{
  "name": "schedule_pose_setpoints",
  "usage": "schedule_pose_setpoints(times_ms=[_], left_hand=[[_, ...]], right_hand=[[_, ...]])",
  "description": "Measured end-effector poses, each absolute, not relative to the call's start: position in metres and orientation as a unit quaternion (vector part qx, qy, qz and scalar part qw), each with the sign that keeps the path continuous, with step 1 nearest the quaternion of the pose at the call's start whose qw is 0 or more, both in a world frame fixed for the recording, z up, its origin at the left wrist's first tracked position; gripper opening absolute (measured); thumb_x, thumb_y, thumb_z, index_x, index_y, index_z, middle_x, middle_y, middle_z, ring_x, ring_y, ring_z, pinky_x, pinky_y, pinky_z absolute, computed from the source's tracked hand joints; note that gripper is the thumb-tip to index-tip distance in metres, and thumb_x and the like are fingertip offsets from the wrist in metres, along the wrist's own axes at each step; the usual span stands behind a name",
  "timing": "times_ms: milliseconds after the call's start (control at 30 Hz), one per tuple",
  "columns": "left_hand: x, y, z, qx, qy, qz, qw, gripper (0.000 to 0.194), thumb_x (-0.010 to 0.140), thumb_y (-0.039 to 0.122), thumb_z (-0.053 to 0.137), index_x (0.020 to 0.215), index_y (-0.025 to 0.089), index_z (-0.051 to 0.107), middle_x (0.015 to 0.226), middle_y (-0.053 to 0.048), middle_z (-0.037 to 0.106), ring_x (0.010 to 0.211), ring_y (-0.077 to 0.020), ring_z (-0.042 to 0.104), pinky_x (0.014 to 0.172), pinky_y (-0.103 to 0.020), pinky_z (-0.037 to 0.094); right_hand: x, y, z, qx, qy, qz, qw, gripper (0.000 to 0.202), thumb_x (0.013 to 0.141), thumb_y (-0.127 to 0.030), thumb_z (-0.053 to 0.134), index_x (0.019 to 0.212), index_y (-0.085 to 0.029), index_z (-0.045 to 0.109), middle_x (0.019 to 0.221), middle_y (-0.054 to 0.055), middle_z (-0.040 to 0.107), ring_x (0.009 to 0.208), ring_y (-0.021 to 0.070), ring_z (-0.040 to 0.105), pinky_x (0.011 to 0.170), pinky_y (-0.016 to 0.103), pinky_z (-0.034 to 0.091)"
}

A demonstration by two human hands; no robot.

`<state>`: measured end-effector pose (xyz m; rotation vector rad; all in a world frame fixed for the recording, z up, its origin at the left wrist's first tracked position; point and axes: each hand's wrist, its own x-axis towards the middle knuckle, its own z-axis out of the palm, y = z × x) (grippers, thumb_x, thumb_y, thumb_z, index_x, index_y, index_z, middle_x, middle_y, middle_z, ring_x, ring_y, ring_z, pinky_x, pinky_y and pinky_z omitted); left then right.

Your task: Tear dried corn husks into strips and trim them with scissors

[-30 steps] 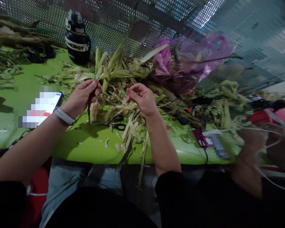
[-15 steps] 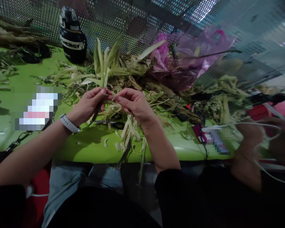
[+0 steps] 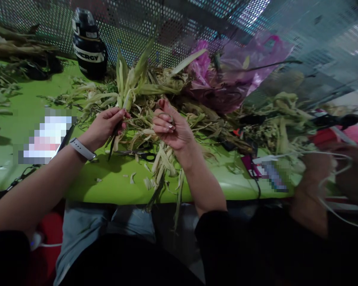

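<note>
My left hand [image 3: 111, 121] pinches a bundle of corn husks [image 3: 127, 89] near its base, with pale green leaves fanning upward and dark ends hanging below the fingers. Off to its right, my right hand [image 3: 171, 127] is turned palm up with its fingers curled in. A thin strand [image 3: 169, 116] shows at those fingers; its kind is hard to make out. Below both hands lies a pair of scissors [image 3: 137, 153] with dark handles, partly among scraps. A cluster of husk strips [image 3: 164, 167] hangs over the table's front edge beneath my right wrist.
A heap of dried husks [image 3: 173, 81] spreads across the green table [image 3: 107, 186]. Behind stand a black bottle [image 3: 89, 49] and a pink plastic bag [image 3: 226, 79]. A blurred phone [image 3: 47, 137] lies left. At right are another person's arm [image 3: 313, 186] and a white cable [image 3: 343, 155].
My right hand has drawn away from my left hand and rolled palm up, fingers curled. My left hand has shifted slightly left with the husk bundle still held.
</note>
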<state>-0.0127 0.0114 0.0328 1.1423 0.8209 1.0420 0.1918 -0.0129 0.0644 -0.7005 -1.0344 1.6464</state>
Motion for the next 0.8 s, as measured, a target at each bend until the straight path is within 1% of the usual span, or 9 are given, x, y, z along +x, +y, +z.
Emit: schedule_pose_setpoints(times_ms=[167, 300, 400, 533, 667, 800], left_hand=[[-0.014, 0.009, 0.035, 0.506, 0.352, 0.446, 0.649, 0.017, 0.087, 0.027, 0.065, 0.075, 0.015, 0.065, 0.054, 0.002, 0.050, 0.042, -0.0052, 0.041, 0.041, -0.016, 0.035], [-0.014, 0.012, 0.033, 0.514, 0.355, 0.440, 0.645, 0.017, 0.086, 0.029, 0.065, 0.077, 0.015, 0.065, 0.054, 0.003, 0.051, 0.041, -0.0051, 0.042, 0.041, -0.016, 0.035], [-0.014, 0.014, 0.032, 0.514, 0.383, 0.432, 0.634, 0.016, 0.087, 0.028, 0.063, 0.078, 0.014, 0.064, 0.057, 0.001, 0.058, 0.043, -0.0064, 0.049, 0.043, -0.016, 0.038], [-0.013, 0.013, 0.036, 0.526, 0.423, 0.410, 0.614, 0.015, 0.088, 0.024, 0.058, 0.078, 0.014, 0.062, 0.068, -0.004, 0.068, 0.047, -0.0097, 0.059, 0.044, -0.018, 0.042], [-0.013, 0.013, 0.037, 0.532, 0.433, 0.415, 0.598, 0.016, 0.089, 0.024, 0.057, 0.076, 0.015, 0.061, 0.073, -0.006, 0.070, 0.051, -0.0116, 0.061, 0.043, -0.018, 0.040], [-0.015, 0.015, 0.035, 0.516, 0.410, 0.479, 0.580, 0.018, 0.087, 0.030, 0.062, 0.075, 0.017, 0.062, 0.076, -0.005, 0.071, 0.062, -0.0136, 0.065, 0.045, -0.017, 0.041]], right_hand=[[0.190, -0.016, 0.061, -0.307, -0.489, 0.623, 0.528, 0.024, 0.082, -0.041, 0.070, 0.091, -0.022, 0.060, 0.067, -0.005, 0.045, 0.055, 0.0062, 0.043, 0.049, 0.020, 0.044], [0.185, -0.017, 0.057, -0.312, -0.489, 0.630, 0.517, 0.023, 0.081, -0.040, 0.070, 0.093, -0.021, 0.063, 0.069, -0.004, 0.049, 0.061, 0.0078, 0.050, 0.055, 0.022, 0.049], [0.183, -0.016, 0.055, -0.318, -0.468, 0.643, 0.515, 0.021, 0.081, -0.038, 0.069, 0.093, -0.021, 0.064, 0.070, -0.004, 0.053, 0.064, 0.0081, 0.054, 0.059, 0.022, 0.051], [0.182, -0.014, 0.055, -0.339, -0.435, 0.633, 0.543, 0.022, 0.081, -0.040, 0.069, 0.091, -0.020, 0.065, 0.072, -0.003, 0.059, 0.063, 0.0081, 0.056, 0.060, 0.023, 0.053], [0.183, -0.010, 0.052, -0.356, -0.425, 0.609, 0.567, 0.023, 0.080, -0.042, 0.069, 0.089, -0.020, 0.066, 0.070, -0.002, 0.062, 0.061, 0.0081, 0.057, 0.060, 0.022, 0.055], [0.184, -0.002, 0.041, -0.349, -0.426, 0.608, 0.572, 0.019, 0.077, -0.033, 0.074, 0.091, -0.023, 0.065, 0.073, -0.006, 0.065, 0.067, 0.0070, 0.063, 0.068, 0.020, 0.058]])
